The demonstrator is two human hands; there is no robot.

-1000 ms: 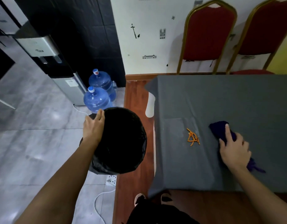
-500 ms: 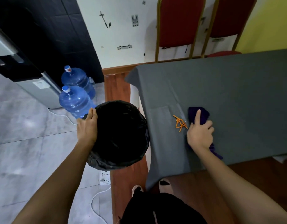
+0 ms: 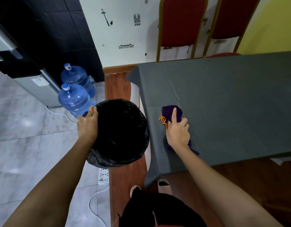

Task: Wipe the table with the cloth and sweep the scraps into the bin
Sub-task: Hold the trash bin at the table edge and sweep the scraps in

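Head view showed the right hand [image 3: 178, 131] pressed flat on the purple cloth [image 3: 171, 113], forefinger stretched out, fingers spread rather than clenched. Over the last second it had slid the cloth leftward across the grey table [image 3: 231, 99] until the cloth met the orange scraps [image 3: 163, 121], which a second before lay well apart from it. The scraps now sat near the table's left edge. The left hand [image 3: 87, 126] still gripped the bin [image 3: 120, 131] by its rim, beside that edge. One more push probably tips them in.
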